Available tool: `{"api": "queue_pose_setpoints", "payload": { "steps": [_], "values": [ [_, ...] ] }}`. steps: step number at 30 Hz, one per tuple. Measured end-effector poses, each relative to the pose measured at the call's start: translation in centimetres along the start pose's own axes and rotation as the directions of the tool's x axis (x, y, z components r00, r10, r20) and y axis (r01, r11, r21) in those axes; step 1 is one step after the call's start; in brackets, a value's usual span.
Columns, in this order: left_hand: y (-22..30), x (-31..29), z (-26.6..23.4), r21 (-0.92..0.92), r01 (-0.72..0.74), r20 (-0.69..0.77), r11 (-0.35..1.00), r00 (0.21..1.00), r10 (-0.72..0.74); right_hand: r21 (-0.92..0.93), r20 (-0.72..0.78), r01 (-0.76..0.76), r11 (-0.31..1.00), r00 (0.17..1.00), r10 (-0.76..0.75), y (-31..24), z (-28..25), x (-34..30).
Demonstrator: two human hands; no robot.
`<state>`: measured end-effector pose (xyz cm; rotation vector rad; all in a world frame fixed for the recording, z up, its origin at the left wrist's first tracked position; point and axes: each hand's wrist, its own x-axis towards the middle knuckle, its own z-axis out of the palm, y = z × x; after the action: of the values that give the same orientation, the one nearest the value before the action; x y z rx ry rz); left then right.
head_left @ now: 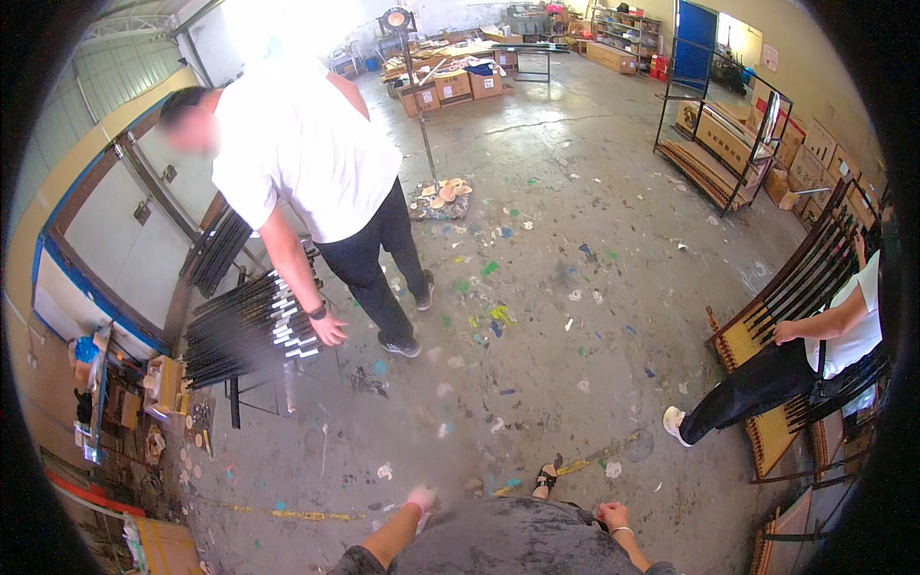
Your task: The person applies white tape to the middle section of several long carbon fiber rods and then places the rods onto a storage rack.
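Note:
My left hand point(420, 498) hangs low in front of my dark top, away from any object. A hazy patch blurs its fingers, so I cannot tell how they are set. My right hand point(613, 517), with a pale band at the wrist, hangs on the other side of my body, its fingers curled in and nothing seen in them. Ahead on the left, a person in a white shirt point(307, 153) leans over a stack of black rods point(235, 331) with white ends. That person's hand point(328, 329) is beside the white ends.
At right, another person point(843, 326) handles long black rods point(815, 259) on a slanted rack with notched edges point(738, 335). Farther back are a metal frame rack point(733, 196), cardboard boxes point(452, 86) and a stand on a flat base point(431, 153). Scraps litter the concrete floor point(546, 335).

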<state>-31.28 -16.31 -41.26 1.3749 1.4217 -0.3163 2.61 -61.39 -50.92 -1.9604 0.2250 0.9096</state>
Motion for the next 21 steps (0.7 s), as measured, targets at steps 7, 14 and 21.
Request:
{"api": "queue_pose_setpoints", "payload": {
  "steps": [7, 14, 21],
  "values": [
    [3.4, -2.1, -0.5, -0.163, 0.034, 0.074, 0.986, 0.997, -0.022, -0.061, -0.006, -0.004, 0.998, 1.0, 0.004, -1.1, 0.1, -1.0],
    [4.7, -1.6, -0.6, -0.133, 0.019, 0.101, 0.991, 0.995, -0.006, -0.173, -0.052, -0.115, 0.978, 0.993, 0.107, -5.7, 0.8, -4.6],
    [5.5, -1.7, -0.5, -0.21, 0.067, 0.056, 0.975, 0.997, -0.057, -0.115, -0.041, -0.056, 0.992, 0.998, 0.051, -4.0, 0.8, -2.8]
  ]
}}
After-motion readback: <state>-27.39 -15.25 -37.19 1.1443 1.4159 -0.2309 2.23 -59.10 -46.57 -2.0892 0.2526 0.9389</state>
